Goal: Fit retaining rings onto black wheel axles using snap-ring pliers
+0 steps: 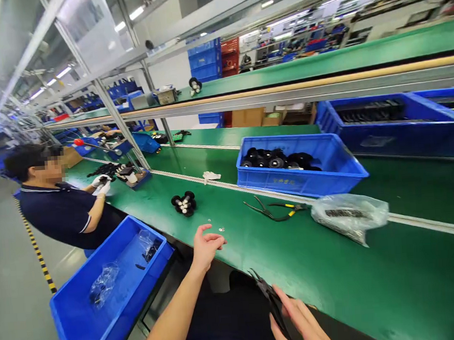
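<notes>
My left hand [207, 248] is over the front edge of the green bench, its thumb and fingertips drawn together. Something tiny and dark shows at the tips, too small to name. Just beyond the fingers lie small shiny rings [221, 230] on the bench top. In my right hand [302, 320], low in the view, is a pair of black pliers [267, 294] with thin bent tips pointing up and left. A cluster of black wheel-like parts with white centres [184, 204] stands on the bench beyond my left hand.
Yellow-banded pliers [278, 210], a plastic bag of parts [350, 216] and a blue bin rim [301, 183] of black wheels lie farther back. A blue bin [116, 312] stands at left. A gloved co-worker [58, 202] handles parts beyond it. A shelf [268, 90] crosses above.
</notes>
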A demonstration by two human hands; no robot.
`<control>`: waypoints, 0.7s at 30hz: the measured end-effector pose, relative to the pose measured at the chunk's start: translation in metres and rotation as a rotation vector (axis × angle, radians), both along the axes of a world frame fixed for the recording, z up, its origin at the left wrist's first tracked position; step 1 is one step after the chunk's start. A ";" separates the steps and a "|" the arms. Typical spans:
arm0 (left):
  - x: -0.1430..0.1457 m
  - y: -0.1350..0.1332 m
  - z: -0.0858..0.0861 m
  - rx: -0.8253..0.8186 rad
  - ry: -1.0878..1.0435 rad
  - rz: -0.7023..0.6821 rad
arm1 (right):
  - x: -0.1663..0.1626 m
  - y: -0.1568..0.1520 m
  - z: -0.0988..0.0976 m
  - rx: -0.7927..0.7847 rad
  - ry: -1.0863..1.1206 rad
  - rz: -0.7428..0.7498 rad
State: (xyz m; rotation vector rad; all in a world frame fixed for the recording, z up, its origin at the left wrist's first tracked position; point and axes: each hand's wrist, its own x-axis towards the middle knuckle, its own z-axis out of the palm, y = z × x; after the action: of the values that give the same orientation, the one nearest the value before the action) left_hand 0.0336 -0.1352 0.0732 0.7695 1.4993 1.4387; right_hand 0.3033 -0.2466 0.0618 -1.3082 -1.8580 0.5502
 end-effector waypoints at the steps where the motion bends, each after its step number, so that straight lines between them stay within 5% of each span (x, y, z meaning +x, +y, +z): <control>1: 0.006 -0.012 0.014 0.021 -0.043 -0.013 | 0.000 0.003 0.008 0.062 -0.053 -0.001; 7: 0.028 -0.064 0.081 0.097 -0.153 -0.014 | -0.006 0.016 0.042 0.324 -0.148 0.020; 13: 0.039 -0.082 0.099 0.139 -0.111 0.041 | -0.009 0.016 0.053 0.377 -0.089 0.063; 21: 0.038 -0.073 0.090 0.333 -0.406 -0.082 | -0.018 0.002 0.063 -0.131 0.240 0.050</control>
State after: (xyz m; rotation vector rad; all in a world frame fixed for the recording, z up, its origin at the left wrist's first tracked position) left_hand 0.0715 -0.2085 0.1636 0.6731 0.9247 1.6851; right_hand 0.2850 -0.2449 0.1244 -1.2227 -1.6830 0.8299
